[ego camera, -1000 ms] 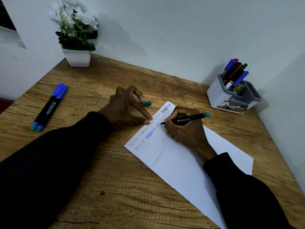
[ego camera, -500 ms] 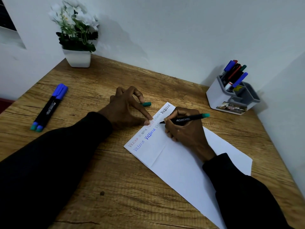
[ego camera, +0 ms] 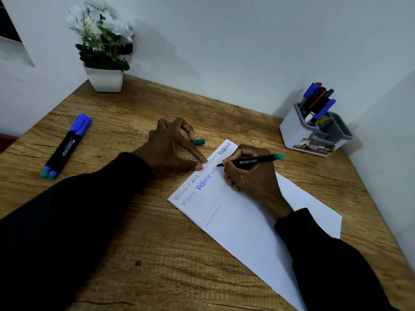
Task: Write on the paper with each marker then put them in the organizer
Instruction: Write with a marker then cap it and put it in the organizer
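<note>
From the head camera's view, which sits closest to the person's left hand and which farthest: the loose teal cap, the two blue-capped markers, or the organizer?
1. teal cap: right at a curled fingertip of the left hand, on its far side.
2. blue-capped markers: lying side by side, off to the left.
3. organizer: farthest, in the far right corner.

Left hand (ego camera: 170, 151) spread, right hand (ego camera: 251, 176) curled.
</note>
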